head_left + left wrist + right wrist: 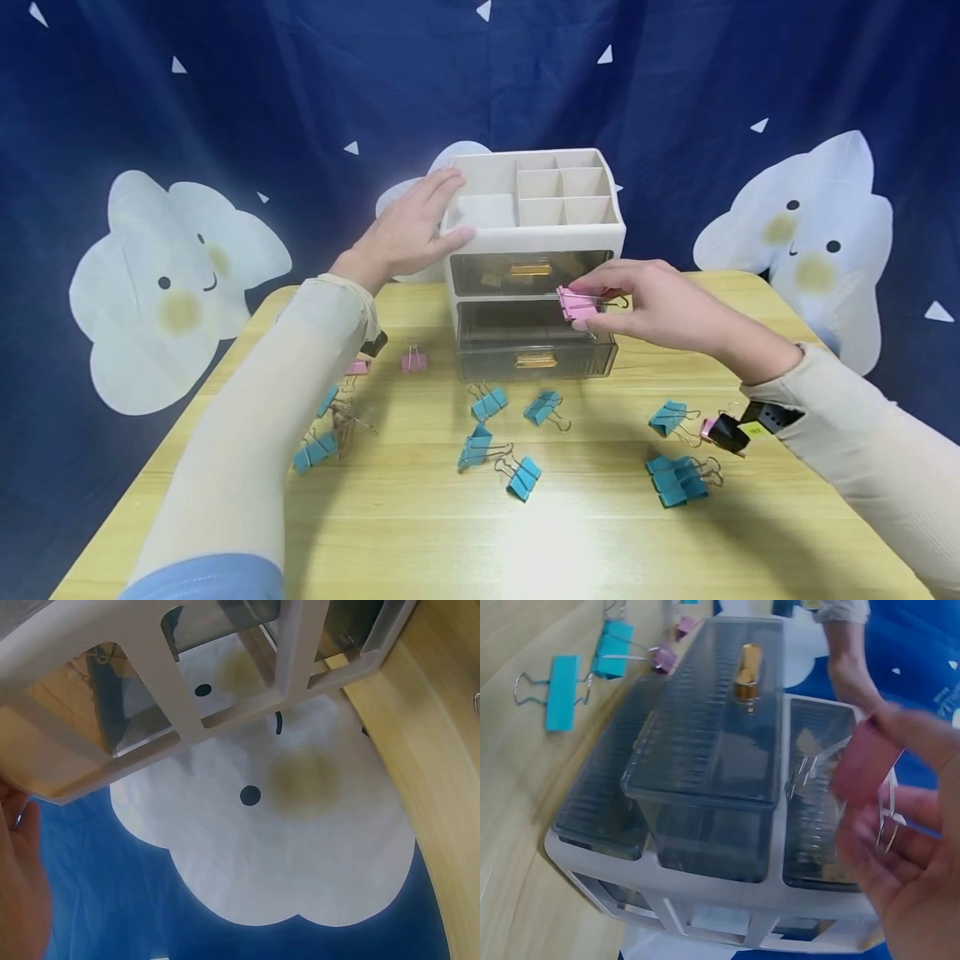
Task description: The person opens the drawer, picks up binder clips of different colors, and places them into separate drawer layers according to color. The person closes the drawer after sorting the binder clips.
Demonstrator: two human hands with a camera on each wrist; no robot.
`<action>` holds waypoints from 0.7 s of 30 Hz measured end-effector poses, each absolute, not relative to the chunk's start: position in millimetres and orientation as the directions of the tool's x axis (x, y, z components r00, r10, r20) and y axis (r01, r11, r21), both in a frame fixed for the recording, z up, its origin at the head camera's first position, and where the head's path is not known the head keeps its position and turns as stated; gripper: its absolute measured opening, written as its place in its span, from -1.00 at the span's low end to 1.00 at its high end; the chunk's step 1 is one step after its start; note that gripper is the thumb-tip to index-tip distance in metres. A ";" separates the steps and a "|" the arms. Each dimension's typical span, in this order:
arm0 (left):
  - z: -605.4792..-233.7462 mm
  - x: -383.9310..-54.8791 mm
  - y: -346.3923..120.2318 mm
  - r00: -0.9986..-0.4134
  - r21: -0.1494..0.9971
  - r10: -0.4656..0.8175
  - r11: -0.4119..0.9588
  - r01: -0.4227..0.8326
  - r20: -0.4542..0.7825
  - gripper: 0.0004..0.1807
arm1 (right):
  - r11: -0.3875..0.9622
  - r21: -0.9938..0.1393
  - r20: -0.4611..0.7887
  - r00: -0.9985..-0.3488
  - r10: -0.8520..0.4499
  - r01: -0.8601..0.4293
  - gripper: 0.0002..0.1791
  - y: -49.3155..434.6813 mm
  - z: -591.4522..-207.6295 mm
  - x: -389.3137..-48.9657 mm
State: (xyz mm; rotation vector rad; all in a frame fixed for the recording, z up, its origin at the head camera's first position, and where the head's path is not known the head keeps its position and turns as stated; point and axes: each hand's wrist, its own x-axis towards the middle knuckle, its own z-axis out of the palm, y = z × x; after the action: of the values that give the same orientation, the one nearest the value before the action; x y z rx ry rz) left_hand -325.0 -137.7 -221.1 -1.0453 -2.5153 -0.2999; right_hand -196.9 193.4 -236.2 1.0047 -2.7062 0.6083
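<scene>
My right hand [637,304] pinches a pink binder clip [576,305] between thumb and fingers, in front of the drawer unit and over its pulled-out drawer [487,362]. In the right wrist view the pink clip looks blurred, its wire handles pointing toward the palm. Smoky and see-through, the drawer has a gold handle [536,360]. At the unit's top left corner, my left hand [412,221] rests on the white rim [536,240] with fingers extended. Only a bit of that hand enters the left wrist view, at its left edge.
Several teal binder clips [489,403] lie scattered over the wooden table [420,517], with a group [678,481] at the right. A pink clip [413,361] lies left of the unit. The drawer above [480,273] is pushed in. Behind hangs a blue curtain [420,75].
</scene>
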 end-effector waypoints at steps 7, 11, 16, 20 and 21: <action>-217.6 -323.6 -136.9 -0.669 0.062 0.625 0.710 0.701 0.401 -0.12 | 0.746 -0.244 0.210 -0.785 -0.583 -0.619 -0.51 178.0 -244.8 -206.9; -214.8 -322.4 -136.4 -0.693 0.057 0.620 0.729 0.682 0.367 -0.11 | 0.744 -0.223 0.189 -0.777 -0.601 -0.630 -0.55 172.8 -252.3 -213.6; -209.7 -319.3 -135.5 -0.725 0.058 0.611 0.751 0.658 0.319 -0.08 | 0.729 -0.186 0.185 -0.752 -0.633 -0.659 -0.62 168.4 -258.1 -219.7; -204.4 -316.5 -134.8 -0.746 0.057 0.601 0.767 0.639 0.285 -0.06 | 0.715 -0.205 0.191 -0.743 -0.641 -0.669 -0.67 166.5 -259.9 -221.5; -203.2 -316.2 -134.6 -0.749 0.055 0.599 0.770 0.636 0.283 -0.06 | 0.711 -0.209 0.192 -0.741 -0.644 -0.672 -0.67 166.4 -260.4 -221.3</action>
State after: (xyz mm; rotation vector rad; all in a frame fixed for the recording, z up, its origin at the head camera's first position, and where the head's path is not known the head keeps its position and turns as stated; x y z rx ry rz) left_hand -316.2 -134.6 -203.2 -0.9652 -2.7160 -0.2158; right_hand -221.3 166.4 -260.4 1.0833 -2.8076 0.4052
